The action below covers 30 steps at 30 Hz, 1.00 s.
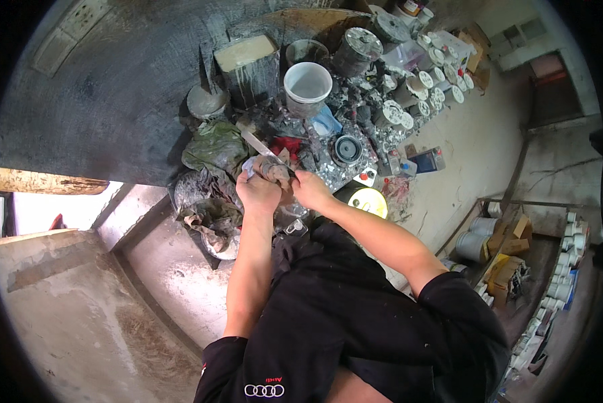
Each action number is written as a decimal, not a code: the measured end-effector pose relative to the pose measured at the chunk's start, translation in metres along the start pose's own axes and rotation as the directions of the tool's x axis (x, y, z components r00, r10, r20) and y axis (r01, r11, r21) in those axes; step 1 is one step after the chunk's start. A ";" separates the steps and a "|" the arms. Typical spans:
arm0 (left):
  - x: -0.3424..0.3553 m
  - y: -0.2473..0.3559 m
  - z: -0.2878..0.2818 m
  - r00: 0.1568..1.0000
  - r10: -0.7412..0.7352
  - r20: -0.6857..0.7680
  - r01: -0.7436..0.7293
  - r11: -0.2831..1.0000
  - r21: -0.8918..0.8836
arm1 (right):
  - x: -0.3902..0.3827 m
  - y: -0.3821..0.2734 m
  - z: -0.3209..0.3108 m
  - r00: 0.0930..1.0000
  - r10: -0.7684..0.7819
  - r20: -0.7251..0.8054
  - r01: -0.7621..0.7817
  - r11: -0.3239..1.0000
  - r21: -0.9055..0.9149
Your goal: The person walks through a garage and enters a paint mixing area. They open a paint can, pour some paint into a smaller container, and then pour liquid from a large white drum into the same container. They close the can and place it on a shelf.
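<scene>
Left hand [258,193] and right hand [312,191] clasp a brown rag [272,170] at a pale strip [255,142], apparently wiping; the next stroke needs steady pressure.

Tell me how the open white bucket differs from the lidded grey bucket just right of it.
The white bucket is open, its inside showing; the grey bucket wears a splattered lid. The white bucket's rim looks mostly white; the grey bucket's sides look stained. The white bucket stands nearer the left hand than the grey bucket. Both stand upright.

A dark, scuffed surface [113,101] spans the upper left; pale floor [472,174] stretches toward a cracked wall [563,149]; bright light [211,305] pools lower left.
</scene>
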<state>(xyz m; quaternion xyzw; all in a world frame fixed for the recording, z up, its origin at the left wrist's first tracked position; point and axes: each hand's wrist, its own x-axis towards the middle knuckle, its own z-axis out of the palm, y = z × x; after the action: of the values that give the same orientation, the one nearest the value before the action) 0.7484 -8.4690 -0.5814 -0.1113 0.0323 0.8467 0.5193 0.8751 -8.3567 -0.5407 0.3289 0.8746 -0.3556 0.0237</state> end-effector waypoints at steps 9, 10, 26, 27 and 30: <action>0.018 -0.017 0.021 0.940 0.059 -0.336 0.062 0.938 0.340 | 0.009 0.009 -0.007 0.853 0.057 0.519 -0.432 0.633 0.642; 0.020 -0.020 0.026 0.935 0.020 -0.353 0.108 0.934 0.339 | 0.013 0.009 -0.011 0.786 0.037 0.618 -0.552 0.494 0.672; 0.041 0.042 0.017 0.912 0.126 -0.390 0.071 0.889 0.453 | -0.049 -0.033 -0.030 0.729 0.154 0.667 -0.684 0.189 0.704; 0.042 0.040 0.010 0.871 0.188 -0.454 0.024 0.907 0.421 | -0.055 -0.032 -0.035 0.743 0.124 0.658 -0.669 0.181 0.721; 0.054 0.037 -0.018 0.971 0.054 -0.232 0.058 0.892 0.448 | -0.068 -0.028 -0.054 0.725 0.211 0.655 -0.687 0.161 0.709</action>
<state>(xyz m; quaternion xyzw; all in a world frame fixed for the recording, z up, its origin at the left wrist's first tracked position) 0.6948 -8.4424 -0.6131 -0.0881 0.2900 0.7958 0.5242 0.9223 -8.3754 -0.4643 0.4483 0.3323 -0.8210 0.1210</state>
